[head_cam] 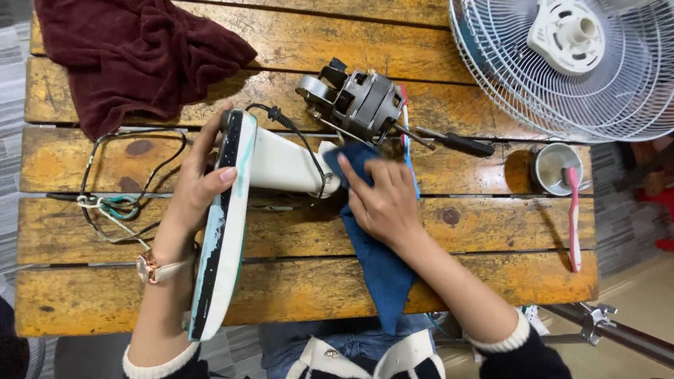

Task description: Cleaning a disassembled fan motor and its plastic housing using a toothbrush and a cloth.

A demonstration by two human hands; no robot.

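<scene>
Gripping the round fan base by its far edge, the left hand holds it tipped up on its rim, dark underside facing left; its fingers curl over the edge, the thumb lying against the pale teal-trimmed rim. A watch with a pale strap sits on that wrist. From the base the white fan neck runs right toward the bare fan motor, which lies on the wooden slat table just far of the hands. The right hand lies flat on a blue cloth, fingers close together and stretched toward the neck's end, pressing the cloth there; the cloth hangs down over the near table edge. A black power cord loops on the left part of the table. A dark red towel is bunched at the far left. A black-handled screwdriver rests right of the motor, touching it at the tip. Farther right stands a small metal cup, with a pink toothbrush lying across it. A white fan grille fills the far right corner.
</scene>
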